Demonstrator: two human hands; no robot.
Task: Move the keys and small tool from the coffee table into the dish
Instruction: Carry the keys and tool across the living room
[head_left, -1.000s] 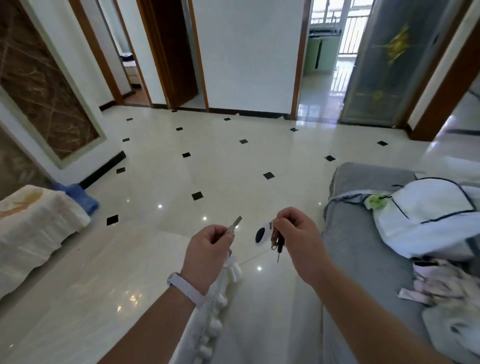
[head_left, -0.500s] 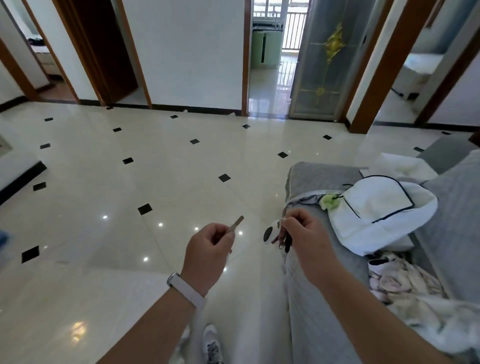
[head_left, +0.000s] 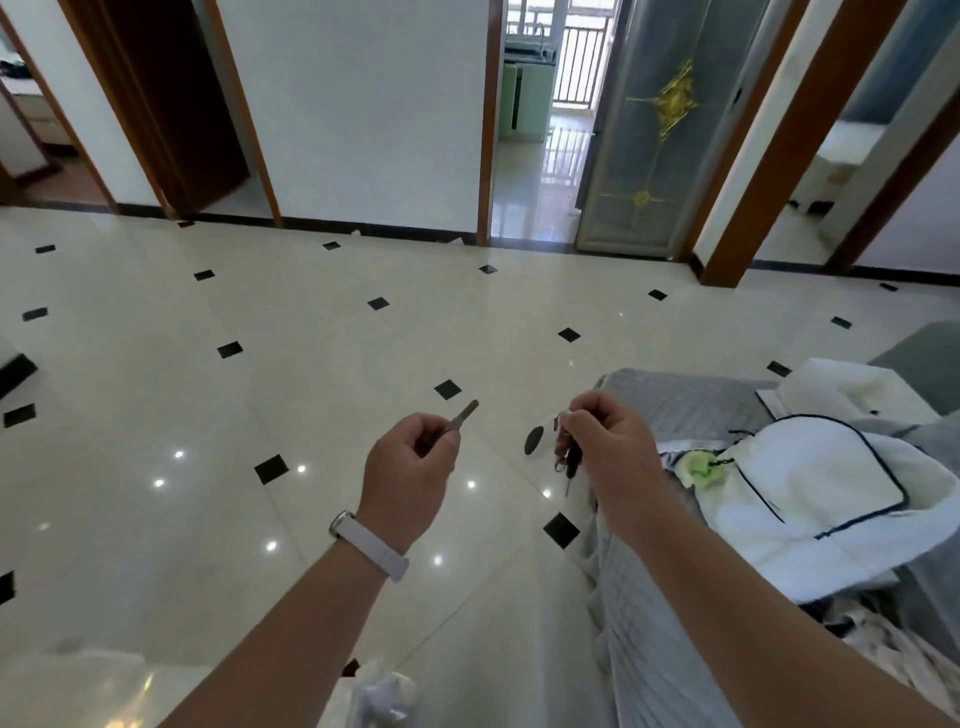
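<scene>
The left hand (head_left: 410, 467) is curled closed, pinching a thin grey metal tool (head_left: 464, 415) whose long axis slants up and to the right. The right hand (head_left: 608, 447) grips a bunch of keys with a black-and-white oval fob (head_left: 540, 440), the keys hanging downward, partly hidden by the fingers, above the glossy cream tiled floor (head_left: 208, 415).

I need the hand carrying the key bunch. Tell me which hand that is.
The right hand: the key bunch with its oval black-and-white fob hangs from its fingers. The left hand, the one with the wristband, pinches only a small flat metal tool.
</scene>
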